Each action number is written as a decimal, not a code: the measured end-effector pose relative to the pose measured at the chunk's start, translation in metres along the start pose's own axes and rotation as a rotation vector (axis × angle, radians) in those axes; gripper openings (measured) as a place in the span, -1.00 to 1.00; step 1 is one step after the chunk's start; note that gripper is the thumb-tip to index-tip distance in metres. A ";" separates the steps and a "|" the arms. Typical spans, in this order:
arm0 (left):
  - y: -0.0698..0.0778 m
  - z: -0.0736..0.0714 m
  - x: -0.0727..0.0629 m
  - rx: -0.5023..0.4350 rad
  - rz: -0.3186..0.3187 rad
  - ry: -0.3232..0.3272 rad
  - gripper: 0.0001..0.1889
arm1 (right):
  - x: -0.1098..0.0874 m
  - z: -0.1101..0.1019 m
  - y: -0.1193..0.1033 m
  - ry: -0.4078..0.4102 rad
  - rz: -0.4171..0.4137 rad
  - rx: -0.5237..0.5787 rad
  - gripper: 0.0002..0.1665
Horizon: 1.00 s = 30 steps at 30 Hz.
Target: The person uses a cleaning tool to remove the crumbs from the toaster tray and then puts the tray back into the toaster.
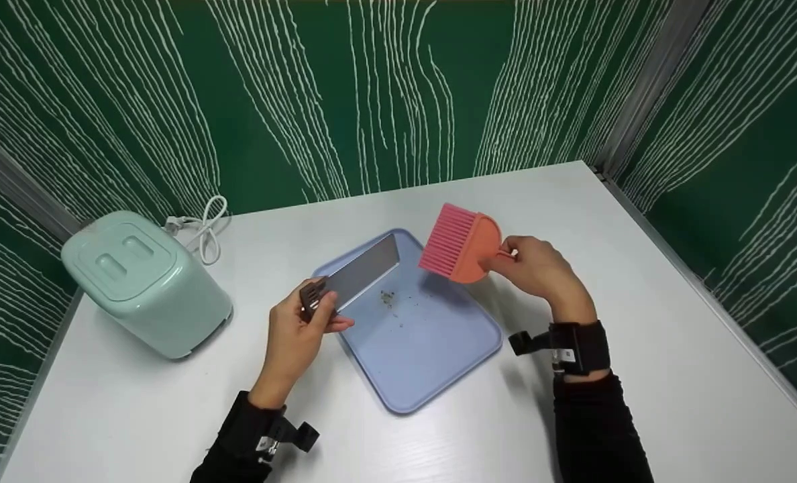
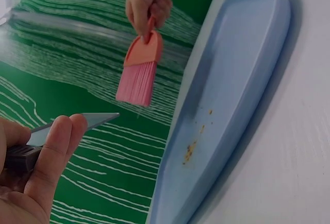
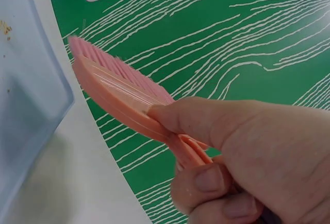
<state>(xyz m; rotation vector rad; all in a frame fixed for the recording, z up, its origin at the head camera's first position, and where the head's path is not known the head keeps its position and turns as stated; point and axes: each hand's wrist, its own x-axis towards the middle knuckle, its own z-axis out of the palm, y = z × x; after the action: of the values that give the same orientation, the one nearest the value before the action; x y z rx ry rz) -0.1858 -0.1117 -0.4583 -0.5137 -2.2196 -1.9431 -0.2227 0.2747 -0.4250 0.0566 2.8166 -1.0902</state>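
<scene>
My left hand (image 1: 294, 339) holds a flat grey blade-like plate (image 1: 361, 275) by its dark brown, slotted end, with the thumb on top. The plate slants over the upper left part of a light blue tray (image 1: 432, 349). A small heap of crumbs (image 1: 388, 298) lies on the tray, with a few specks scattered around it. On the other side, my right hand (image 1: 536, 268) pinches the short handle of an orange brush (image 1: 477, 249). Its pink bristles (image 2: 136, 84) point left, raised above the tray's right edge. In the right wrist view, the thumb (image 3: 193, 118) presses the brush's flat body.
A mint-green appliance (image 1: 137, 268) with two slot-like recesses in its lid stands at the left, its white cord (image 1: 207, 231) coiled behind it. The white table (image 1: 640, 322) meets green walls (image 1: 479, 87) with white wavy lines at the back and sides.
</scene>
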 end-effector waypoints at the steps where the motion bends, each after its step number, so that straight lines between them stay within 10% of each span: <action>1: 0.000 0.000 0.000 -0.007 -0.001 0.002 -0.73 | 0.001 -0.001 0.001 0.009 0.007 0.003 -0.56; 30: 0.005 -0.004 0.000 -0.033 -0.042 0.011 -0.74 | 0.014 0.004 0.042 0.178 0.146 -0.012 -0.49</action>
<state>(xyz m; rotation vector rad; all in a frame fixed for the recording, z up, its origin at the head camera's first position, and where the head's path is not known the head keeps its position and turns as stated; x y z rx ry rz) -0.1850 -0.1153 -0.4532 -0.4635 -2.2126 -2.0017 -0.2329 0.3031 -0.4579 0.3688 2.9168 -1.0853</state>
